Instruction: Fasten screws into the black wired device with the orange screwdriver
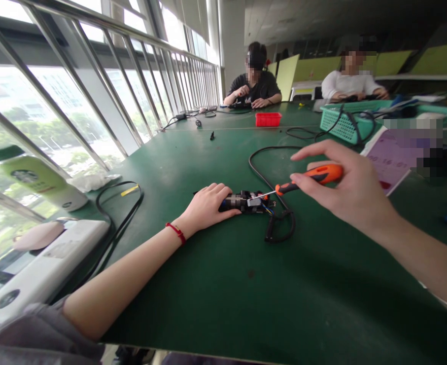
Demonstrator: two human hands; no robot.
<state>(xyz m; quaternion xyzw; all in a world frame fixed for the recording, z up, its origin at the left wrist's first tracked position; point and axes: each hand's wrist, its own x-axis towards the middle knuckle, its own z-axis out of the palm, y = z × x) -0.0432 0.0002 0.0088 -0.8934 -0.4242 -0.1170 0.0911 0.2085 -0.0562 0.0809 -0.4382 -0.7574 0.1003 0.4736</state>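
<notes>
While the left hand [207, 207] closes its grip on the seemingly light, delicate wired module [250, 202] by its dark body, mid-frame, the right hand [347, 190] grips the screwdriver [322, 175] tightly by its orange handle.

My left hand [208, 205] lies on the table [223, 284], over the left end of the device [248, 202]. To the right, my right hand [350, 190] holds the screwdriver [314, 177], its tip on the device. The cable [250, 163] loops behind and to the right. The tray [268, 119] and the basket [341, 124] are far behind.
</notes>
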